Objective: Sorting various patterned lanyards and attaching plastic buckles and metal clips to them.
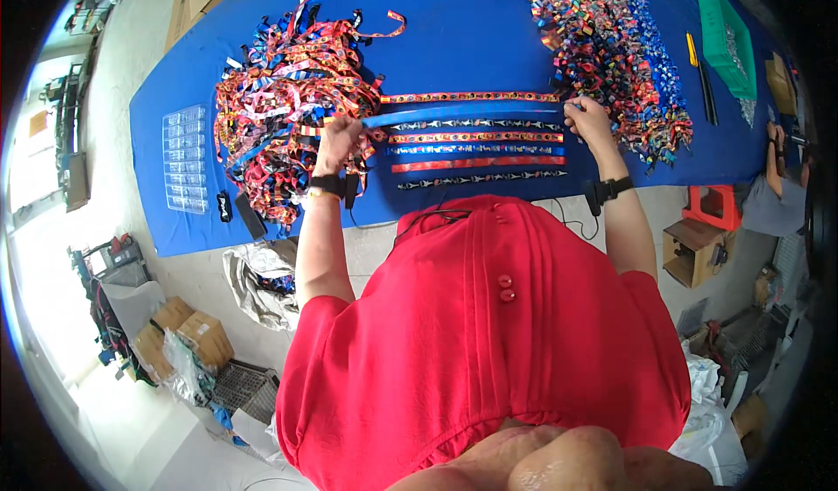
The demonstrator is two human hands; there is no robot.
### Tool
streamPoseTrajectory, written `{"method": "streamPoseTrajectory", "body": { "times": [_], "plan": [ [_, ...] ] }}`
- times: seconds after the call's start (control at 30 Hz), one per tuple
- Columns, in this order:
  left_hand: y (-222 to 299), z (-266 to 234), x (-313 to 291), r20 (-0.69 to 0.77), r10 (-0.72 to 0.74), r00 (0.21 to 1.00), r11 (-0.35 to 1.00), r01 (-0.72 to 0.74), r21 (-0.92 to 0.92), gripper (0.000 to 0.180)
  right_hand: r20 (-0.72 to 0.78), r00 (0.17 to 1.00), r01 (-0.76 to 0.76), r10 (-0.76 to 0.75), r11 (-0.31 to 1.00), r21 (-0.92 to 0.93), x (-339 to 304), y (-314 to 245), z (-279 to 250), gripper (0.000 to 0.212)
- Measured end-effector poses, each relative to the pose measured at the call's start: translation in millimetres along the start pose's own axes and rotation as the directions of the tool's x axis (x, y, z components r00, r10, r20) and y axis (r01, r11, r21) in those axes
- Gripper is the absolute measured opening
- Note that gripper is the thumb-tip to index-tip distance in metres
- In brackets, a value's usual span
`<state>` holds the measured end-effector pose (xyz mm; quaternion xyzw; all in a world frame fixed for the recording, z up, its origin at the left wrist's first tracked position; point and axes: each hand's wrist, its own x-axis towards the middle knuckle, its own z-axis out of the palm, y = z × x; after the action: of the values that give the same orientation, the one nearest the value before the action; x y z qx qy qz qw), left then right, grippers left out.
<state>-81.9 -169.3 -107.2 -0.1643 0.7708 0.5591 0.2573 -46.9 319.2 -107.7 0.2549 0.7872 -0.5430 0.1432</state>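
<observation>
My left hand [339,136] and my right hand [587,117] each pinch one end of a blue ribbon strap [463,113], stretched taut between them over the blue table [454,37]. Beyond the blue strap lies an orange patterned strap [471,97]. Nearer to me, several straps lie flat in parallel rows [478,151]: dark, orange, blue, red and black. A big tangled heap of mixed straps [288,98] sits beside my left hand. A second heap of folded coloured straps [611,46] lies past my right hand. Both wrists wear black bands.
A clear plastic blister tray [185,159] and small black items [237,210] lie at the table's left end. A green bin [726,41] and a yellow-handled tool [698,72] are at the right. Cardboard boxes [188,334], bags and a red stool [711,207] stand on the floor.
</observation>
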Motion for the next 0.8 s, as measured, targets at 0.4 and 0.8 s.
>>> {"method": "streamPoseTrajectory", "body": {
  "times": [0.4,0.8],
  "plan": [
    [-20.8,28.8,115.9,-0.089,-0.123,0.988,0.939,0.087,-0.333,0.017,-0.059,0.991,-0.123,0.118,0.988,-0.097,92.6,26.7,25.3,0.018],
    [-33.0,32.1,150.4,-0.355,-0.124,0.927,0.98,0.171,0.103,0.015,-0.086,0.993,-0.111,0.079,0.867,-0.486,130.1,22.9,42.4,0.027]
  ]
}}
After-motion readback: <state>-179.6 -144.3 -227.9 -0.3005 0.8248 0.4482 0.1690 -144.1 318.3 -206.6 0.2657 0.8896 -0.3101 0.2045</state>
